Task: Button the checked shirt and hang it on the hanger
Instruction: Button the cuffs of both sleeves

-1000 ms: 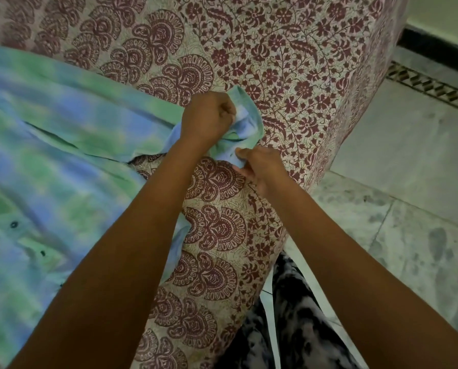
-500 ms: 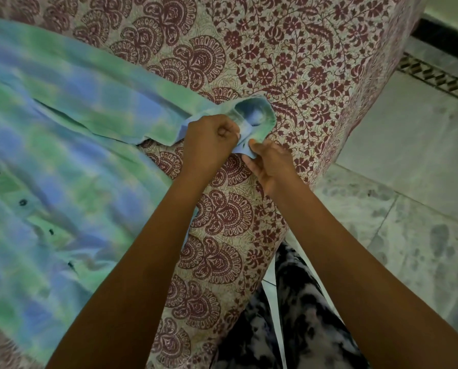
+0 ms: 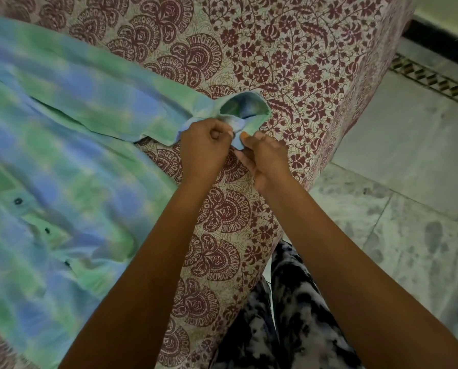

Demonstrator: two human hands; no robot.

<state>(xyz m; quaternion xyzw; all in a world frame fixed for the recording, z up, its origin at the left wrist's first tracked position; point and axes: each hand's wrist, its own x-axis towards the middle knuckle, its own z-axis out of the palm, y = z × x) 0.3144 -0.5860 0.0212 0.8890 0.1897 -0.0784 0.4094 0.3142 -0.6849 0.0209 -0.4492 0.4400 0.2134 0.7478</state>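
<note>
The green and blue checked shirt (image 3: 63, 161) lies spread on the bed, its front placket with dark buttons (image 3: 17, 201) at the left. One sleeve stretches right, and its cuff (image 3: 242, 107) gapes as a round opening. My left hand (image 3: 204, 147) grips the near edge of the cuff with curled fingers. My right hand (image 3: 265, 155) pinches the cuff's other end between thumb and fingers. The two hands touch at the cuff. No hanger is in view.
The bed wears a cream cover printed with maroon flowers (image 3: 289, 62); its edge drops off at the right. Pale marble floor tiles (image 3: 408, 182) lie beyond, with a patterned border strip (image 3: 432, 81). My legs in black and white trousers (image 3: 289, 315) stand against the bed.
Both hands have shifted a little lower and closer together on the cuff. The cuff has turned so that its opening now faces up as a round hole.
</note>
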